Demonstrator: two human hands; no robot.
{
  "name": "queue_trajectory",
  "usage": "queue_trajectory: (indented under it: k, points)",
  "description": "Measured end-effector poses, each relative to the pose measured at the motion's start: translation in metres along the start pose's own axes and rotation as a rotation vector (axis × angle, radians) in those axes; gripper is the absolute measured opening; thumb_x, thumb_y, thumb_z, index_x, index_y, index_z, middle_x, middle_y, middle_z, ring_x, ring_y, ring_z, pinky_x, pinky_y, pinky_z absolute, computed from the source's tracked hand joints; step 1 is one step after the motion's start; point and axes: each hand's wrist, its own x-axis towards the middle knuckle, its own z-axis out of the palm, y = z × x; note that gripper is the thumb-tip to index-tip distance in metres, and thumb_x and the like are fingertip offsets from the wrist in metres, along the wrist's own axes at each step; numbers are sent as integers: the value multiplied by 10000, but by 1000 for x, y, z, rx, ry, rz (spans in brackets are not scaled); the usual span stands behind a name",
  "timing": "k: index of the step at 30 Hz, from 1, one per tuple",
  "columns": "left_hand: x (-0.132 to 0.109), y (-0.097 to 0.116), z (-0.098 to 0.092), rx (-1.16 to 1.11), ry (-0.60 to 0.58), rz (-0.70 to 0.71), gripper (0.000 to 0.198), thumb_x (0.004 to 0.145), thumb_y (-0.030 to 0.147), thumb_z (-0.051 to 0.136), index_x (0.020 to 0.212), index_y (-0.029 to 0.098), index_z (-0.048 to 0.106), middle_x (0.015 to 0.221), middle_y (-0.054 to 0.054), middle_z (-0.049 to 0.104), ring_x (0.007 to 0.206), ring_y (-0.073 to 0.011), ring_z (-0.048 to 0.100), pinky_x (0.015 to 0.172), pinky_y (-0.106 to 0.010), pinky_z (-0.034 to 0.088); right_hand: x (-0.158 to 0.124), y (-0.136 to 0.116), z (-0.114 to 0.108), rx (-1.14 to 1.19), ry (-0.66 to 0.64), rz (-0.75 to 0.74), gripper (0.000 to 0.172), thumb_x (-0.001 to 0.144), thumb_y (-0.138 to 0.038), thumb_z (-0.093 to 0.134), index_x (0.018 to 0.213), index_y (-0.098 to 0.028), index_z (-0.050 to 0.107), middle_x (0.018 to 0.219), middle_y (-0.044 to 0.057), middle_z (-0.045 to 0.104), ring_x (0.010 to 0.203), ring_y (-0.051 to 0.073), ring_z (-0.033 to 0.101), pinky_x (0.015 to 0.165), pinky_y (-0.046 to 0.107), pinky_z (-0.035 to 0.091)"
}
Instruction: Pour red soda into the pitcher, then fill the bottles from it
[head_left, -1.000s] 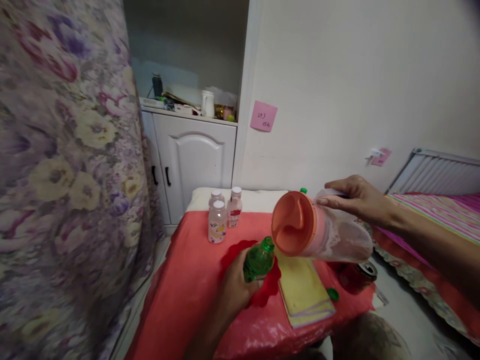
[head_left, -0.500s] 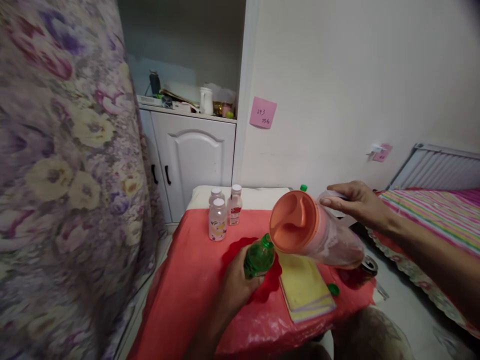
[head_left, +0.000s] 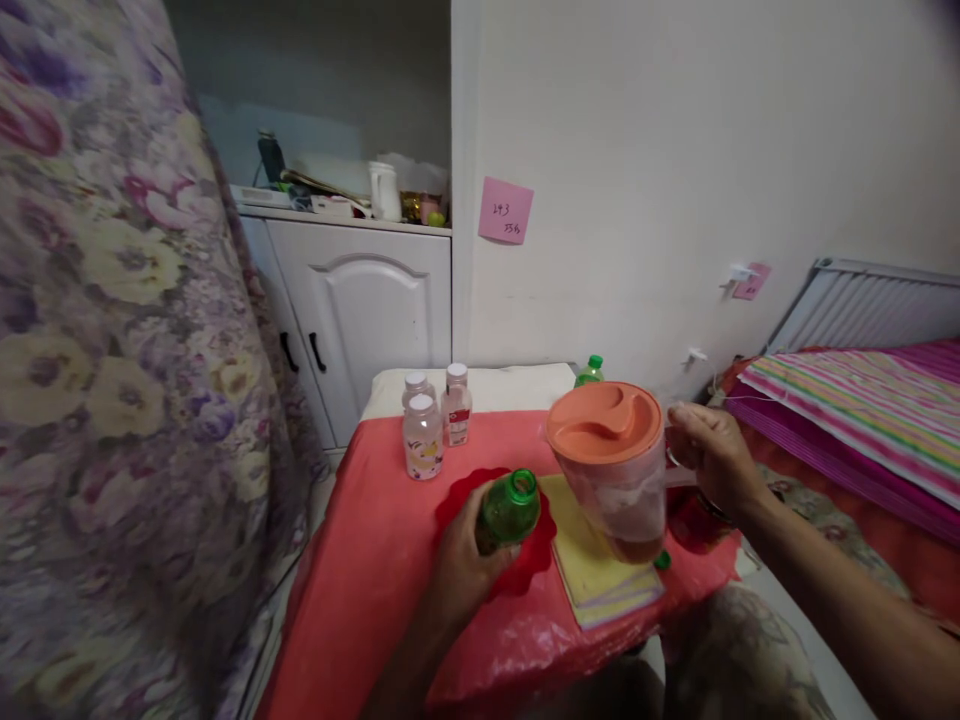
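My left hand (head_left: 459, 568) is wrapped round an uncapped green bottle (head_left: 507, 510) that stands over a red mat (head_left: 457, 497) on the small red-covered table (head_left: 375, 570). My right hand (head_left: 712, 455) grips the handle of a clear jug with an orange lid (head_left: 609, 455). The jug is nearly upright, just right of the bottle, above a yellow cloth pad (head_left: 596, 575). A little brownish liquid shows at the jug's bottom.
Three small pale bottles (head_left: 424, 432) stand at the table's back left, and another green bottle (head_left: 590, 371) behind the jug. A green cap (head_left: 661, 560) lies by the pad. A white cabinet (head_left: 360, 310), a flowered curtain (head_left: 112, 350), a striped bed (head_left: 862, 400).
The jug has swung from lying tilted toward the bottle's mouth back to nearly upright, and my right hand has shifted from its side to the handle. My left hand kept hold of the bottle.
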Motion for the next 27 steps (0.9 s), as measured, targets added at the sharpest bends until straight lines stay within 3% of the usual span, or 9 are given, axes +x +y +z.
queue_trajectory:
  k: [11, 20, 27]
  points:
    - [8, -12, -3, -17, 50, -62, 661, 634, 280, 759, 1240, 170, 517, 1138, -78, 681, 1061, -273, 638, 922, -378, 505, -21, 59, 16, 271, 301, -13, 494, 863, -456, 641, 505, -227, 388, 437, -86, 301, 422, 96, 237, 437, 282, 175]
    - [11, -24, -4, -4, 73, -71, 704, 646, 291, 786, 1279, 178, 500, 1148, -79, 677, 1056, -270, 648, 946, -399, 495, -22, 99, 27, 301, 409, -44, 450, 856, -422, 629, 528, -217, 400, 448, -96, 331, 408, 75, 263, 414, 238, 212]
    - [9, -18, 1, -33, 64, -65, 718, 629, 248, 775, 1289, 166, 503, 1190, -88, 665, 1103, -267, 627, 973, -380, 484, -36, 111, 23, 226, 436, -32, 405, 880, -468, 571, 596, -225, 414, 496, -98, 337, 432, 84, 280, 424, 225, 236]
